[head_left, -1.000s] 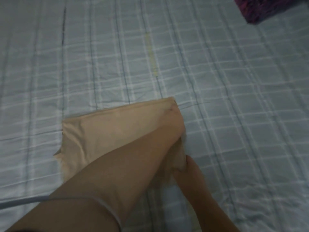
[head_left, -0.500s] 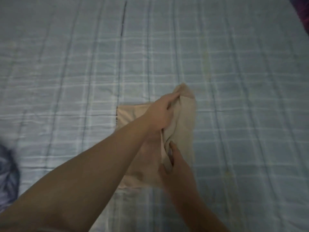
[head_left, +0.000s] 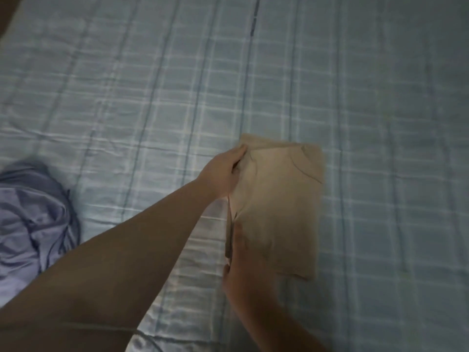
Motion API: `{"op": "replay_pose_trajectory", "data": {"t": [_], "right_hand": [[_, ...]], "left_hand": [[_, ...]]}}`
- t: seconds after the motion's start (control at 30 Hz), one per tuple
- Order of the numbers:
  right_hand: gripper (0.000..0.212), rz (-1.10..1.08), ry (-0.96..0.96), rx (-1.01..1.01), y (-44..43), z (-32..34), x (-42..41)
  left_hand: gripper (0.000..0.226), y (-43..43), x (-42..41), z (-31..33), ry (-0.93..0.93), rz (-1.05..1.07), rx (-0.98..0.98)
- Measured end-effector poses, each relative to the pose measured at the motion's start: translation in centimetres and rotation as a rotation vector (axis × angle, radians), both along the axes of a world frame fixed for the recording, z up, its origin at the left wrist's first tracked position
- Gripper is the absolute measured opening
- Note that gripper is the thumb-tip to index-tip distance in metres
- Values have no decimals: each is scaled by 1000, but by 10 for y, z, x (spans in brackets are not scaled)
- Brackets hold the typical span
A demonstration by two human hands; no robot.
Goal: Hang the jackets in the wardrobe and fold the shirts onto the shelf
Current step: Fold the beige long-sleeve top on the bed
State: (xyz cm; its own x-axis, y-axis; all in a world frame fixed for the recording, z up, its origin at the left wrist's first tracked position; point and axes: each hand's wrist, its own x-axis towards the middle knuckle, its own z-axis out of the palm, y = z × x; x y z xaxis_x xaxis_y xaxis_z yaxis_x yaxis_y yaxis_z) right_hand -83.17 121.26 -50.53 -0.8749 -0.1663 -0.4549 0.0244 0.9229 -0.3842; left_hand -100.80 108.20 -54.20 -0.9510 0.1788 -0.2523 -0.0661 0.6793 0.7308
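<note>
Shirt (head_left: 276, 207) cloth looks soft, light and floppy, so we think it is best held by its folded edges. It lies folded flat on the bed (head_left: 152, 97). Our left grip (head_left: 223, 174) reaches out, fingers curled on the far left corner. Our right grip (head_left: 241, 262) pinches the near left edge.

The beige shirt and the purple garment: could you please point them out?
beige shirt (head_left: 279, 212), head view, middle of the folded panel.
purple garment (head_left: 33, 219), head view, crumpled middle.

Dim, bluish light; soft, slightly blurred throughout.
</note>
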Motion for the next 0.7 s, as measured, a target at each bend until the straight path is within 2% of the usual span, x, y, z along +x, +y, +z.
{"op": "replay_pose_trajectory", "data": {"t": [0.1,0.2,0.3,0.4,0.47,0.53,0.7], "right_hand": [[98,24,-39,-44,-1,-2,5],[88,-19,-39,-171,8,12,4],[62,-82,207,-243,36,16,-3],[45,-86,420,-169,76,6,-18],[47,7,484,-97,98,-6,-24],[53,155,475,-56,113,-24,-24],[63,385,397,18,150,-55,-18]], "left_hand": [[49,-5,4,-9,-52,101,75],[69,-3,16,-3,-19,205,-12],[64,6,45,7,122,143,-77],[52,25,88,15,344,-35,-136],[51,41,116,14,429,-196,-255],[53,55,138,5,421,-286,-354],[55,62,166,-19,417,-269,-453]]}}
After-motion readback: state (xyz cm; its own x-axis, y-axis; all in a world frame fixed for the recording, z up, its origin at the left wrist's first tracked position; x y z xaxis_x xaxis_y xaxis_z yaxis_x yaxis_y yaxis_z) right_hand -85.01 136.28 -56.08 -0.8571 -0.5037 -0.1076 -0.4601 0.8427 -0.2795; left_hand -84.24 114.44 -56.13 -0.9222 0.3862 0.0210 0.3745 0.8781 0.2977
